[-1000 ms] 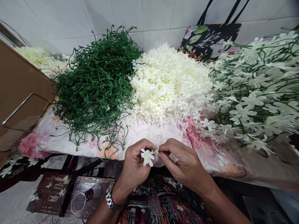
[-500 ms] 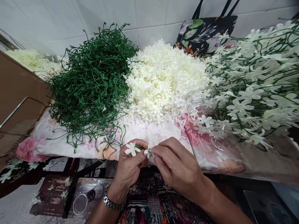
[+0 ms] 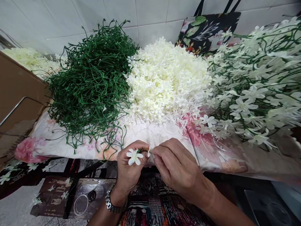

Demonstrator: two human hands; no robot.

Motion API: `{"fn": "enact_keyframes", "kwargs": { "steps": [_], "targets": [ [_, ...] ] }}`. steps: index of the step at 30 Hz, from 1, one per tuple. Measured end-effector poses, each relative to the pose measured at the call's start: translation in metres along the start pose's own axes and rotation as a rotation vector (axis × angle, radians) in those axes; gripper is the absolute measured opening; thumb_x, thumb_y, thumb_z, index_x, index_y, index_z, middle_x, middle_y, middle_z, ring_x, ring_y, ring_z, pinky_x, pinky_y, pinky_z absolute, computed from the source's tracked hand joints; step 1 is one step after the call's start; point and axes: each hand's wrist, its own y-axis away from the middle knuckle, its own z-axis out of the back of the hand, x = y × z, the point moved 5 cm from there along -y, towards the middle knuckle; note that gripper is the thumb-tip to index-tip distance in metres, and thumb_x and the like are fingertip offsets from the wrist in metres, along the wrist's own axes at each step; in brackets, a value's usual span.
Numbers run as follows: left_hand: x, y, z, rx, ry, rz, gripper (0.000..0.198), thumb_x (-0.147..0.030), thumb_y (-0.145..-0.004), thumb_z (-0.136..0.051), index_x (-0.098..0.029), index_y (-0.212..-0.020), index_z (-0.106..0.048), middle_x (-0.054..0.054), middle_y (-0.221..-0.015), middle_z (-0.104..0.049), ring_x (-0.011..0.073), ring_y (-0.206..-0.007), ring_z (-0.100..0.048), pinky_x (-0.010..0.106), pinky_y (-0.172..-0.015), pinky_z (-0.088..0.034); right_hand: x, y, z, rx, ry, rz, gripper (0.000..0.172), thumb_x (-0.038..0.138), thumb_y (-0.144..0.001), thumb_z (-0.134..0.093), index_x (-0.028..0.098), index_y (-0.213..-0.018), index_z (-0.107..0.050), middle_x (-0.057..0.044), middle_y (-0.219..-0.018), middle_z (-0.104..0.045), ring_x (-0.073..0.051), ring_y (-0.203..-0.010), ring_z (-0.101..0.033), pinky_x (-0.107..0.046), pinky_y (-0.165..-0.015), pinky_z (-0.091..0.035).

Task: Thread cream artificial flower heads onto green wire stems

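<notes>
My left hand is closed round a green stem, with a white artificial flower standing out over the thumb. Against its fingertips, my right hand pinches a second, small white blossom, mostly covered by the fingers. Both hands meet in front of the cloth edge, above my lap. Beyond them lie a heap of green plastic stems to the left and a mound of loose white blossoms in the middle. Stemmed white flowers are piled at the right.
A floral cloth covers the work surface. At the left stands a cardboard box with a metal wire near it. A black floral bag leans on the tiled wall. Below left, a brown board carries fallen blossoms beside a clear ring.
My left hand has turned slightly, so the flower over its thumb faces me more. The small blossom between the hands has turned and is more hidden by the fingers.
</notes>
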Motion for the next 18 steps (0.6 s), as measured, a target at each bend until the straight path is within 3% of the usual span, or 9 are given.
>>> {"fn": "enact_keyframes", "kwargs": {
  "steps": [6, 14, 18],
  "targets": [
    [-0.011, 0.000, -0.002, 0.047, -0.115, -0.168, 0.006, -0.014, -0.075, -0.063, -0.017, -0.076, -0.068, 0.001, -0.067, -0.061, 0.0119, -0.059, -0.052, 0.021, -0.053, -0.041, 0.000, 0.001, -0.003, -0.002, 0.001, 0.000, 0.013, 0.003, -0.085, -0.046, 0.015, -0.082, -0.050, -0.006, -0.071, -0.053, -0.016, -0.069, -0.048, -0.030, -0.059, -0.045],
    [0.006, 0.003, 0.001, 0.001, -0.010, -0.003, 0.013, -0.028, -0.072, -0.070, -0.016, -0.074, -0.067, 0.001, -0.064, -0.058, 0.0115, -0.056, -0.047, 0.022, -0.050, -0.040, -0.007, 0.004, -0.007, -0.093, -0.063, -0.078, 0.010, 0.005, -0.084, -0.050, 0.014, -0.081, -0.052, -0.004, -0.068, -0.053, -0.014, -0.066, -0.050, -0.028, -0.057, -0.045],
    [0.004, 0.003, 0.001, -0.009, -0.015, -0.009, 0.012, -0.028, -0.071, -0.070, -0.016, -0.075, -0.067, 0.001, -0.065, -0.058, 0.0118, -0.057, -0.049, 0.022, -0.051, -0.041, -0.005, 0.004, -0.005, -0.090, -0.029, -0.047, 0.011, 0.004, -0.083, -0.050, 0.014, -0.079, -0.052, -0.005, -0.068, -0.054, -0.015, -0.065, -0.050, -0.028, -0.057, -0.045]
  ]
}}
